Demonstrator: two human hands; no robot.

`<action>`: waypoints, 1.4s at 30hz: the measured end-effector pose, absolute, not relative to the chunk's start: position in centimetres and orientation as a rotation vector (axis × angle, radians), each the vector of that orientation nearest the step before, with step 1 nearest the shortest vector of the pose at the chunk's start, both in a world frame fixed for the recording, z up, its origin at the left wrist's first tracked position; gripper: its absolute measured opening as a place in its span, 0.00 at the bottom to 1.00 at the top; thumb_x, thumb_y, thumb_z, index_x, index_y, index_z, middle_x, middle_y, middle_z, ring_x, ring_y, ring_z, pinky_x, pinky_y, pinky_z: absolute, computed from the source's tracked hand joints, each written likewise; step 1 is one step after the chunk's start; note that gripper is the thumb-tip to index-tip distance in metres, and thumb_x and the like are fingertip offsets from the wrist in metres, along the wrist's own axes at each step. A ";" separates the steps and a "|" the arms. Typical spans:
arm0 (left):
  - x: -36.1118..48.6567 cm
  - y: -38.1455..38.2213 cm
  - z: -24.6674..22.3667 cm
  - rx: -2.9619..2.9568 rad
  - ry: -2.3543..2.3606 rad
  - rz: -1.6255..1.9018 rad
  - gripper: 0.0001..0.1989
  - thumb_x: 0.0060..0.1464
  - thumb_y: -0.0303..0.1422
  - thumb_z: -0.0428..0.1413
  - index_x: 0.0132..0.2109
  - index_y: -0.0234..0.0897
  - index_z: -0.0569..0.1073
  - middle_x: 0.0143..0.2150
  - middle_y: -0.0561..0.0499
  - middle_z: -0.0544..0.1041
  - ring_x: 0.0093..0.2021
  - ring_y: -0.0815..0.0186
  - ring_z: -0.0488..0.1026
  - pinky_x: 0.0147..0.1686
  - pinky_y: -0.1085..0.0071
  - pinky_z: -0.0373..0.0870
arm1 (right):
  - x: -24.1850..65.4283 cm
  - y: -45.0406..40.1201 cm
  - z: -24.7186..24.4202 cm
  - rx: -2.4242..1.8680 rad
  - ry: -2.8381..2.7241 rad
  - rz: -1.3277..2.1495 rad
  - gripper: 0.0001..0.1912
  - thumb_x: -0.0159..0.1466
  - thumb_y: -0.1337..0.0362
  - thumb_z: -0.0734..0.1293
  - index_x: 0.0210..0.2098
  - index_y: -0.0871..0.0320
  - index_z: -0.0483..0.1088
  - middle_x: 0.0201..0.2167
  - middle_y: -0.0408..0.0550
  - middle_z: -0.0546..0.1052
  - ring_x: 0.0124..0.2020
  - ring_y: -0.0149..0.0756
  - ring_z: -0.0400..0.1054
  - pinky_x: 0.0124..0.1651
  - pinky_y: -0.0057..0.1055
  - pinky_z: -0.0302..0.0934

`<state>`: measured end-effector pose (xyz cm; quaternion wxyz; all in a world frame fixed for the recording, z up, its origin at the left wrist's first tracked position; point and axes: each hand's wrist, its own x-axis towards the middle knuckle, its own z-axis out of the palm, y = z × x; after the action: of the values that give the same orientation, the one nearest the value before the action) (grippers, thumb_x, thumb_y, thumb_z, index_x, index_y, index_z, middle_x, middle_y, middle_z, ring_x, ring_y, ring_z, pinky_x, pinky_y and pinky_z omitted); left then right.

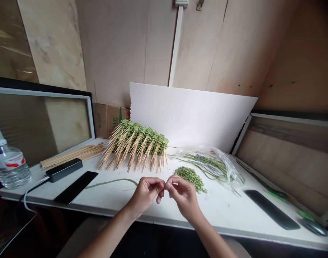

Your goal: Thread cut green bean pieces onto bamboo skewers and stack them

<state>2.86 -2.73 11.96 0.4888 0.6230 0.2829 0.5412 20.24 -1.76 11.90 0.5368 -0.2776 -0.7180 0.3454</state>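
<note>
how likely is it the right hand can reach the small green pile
Probably yes: the small green pile sits just beyond the right hand, nothing seen between, though its fingertips are pinched beside the left hand.

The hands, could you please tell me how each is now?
Left hand: fingers pinched closed; whether holding anything cannot be told.
Right hand: also pinched; contents unclear.

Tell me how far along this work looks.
Looks done: the big pile of green-topped wooden sticks. In hand: the left hand and right hand meet, fingertips pinched; anything between is too small to tell. Apparently left: bare tan wooden sticks, a heap of short green pieces and long green strips.
</note>
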 end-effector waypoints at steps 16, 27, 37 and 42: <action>3.4 -2.3 11.5 1.324 0.686 1.385 0.16 0.56 0.43 0.67 0.37 0.31 0.80 0.29 0.51 0.77 0.21 0.73 0.70 0.27 0.73 0.70 | 20.3 -1.5 11.8 -0.604 -1.777 0.498 0.11 0.65 0.65 0.75 0.47 0.48 0.80 0.35 0.48 0.80 0.35 0.39 0.71 0.34 0.35 0.68; 3.2 -2.8 12.3 1.244 0.617 1.354 0.14 0.51 0.39 0.71 0.34 0.32 0.81 0.25 0.53 0.76 0.21 0.71 0.73 0.28 0.71 0.74 | 20.4 -1.3 11.8 -0.525 -1.754 0.494 0.13 0.65 0.66 0.75 0.48 0.46 0.81 0.33 0.47 0.80 0.34 0.40 0.71 0.37 0.38 0.66; 3.0 -2.8 12.1 1.244 0.587 1.328 0.13 0.51 0.38 0.72 0.32 0.32 0.82 0.26 0.49 0.81 0.23 0.67 0.77 0.29 0.70 0.76 | 20.5 -1.3 11.7 -0.455 -1.730 0.452 0.14 0.65 0.68 0.74 0.49 0.45 0.81 0.32 0.47 0.79 0.34 0.40 0.72 0.36 0.38 0.66; 3.2 -2.9 12.2 1.239 0.617 1.333 0.16 0.48 0.41 0.73 0.35 0.31 0.83 0.28 0.47 0.82 0.24 0.64 0.79 0.30 0.67 0.77 | 20.4 -1.2 11.5 -0.474 -1.680 0.425 0.12 0.65 0.69 0.73 0.45 0.46 0.82 0.32 0.47 0.78 0.35 0.41 0.71 0.36 0.38 0.66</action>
<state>3.20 -2.91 12.15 0.5730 0.5285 0.2631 0.5685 20.36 -1.24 11.47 0.6228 -0.2064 -0.7316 0.1851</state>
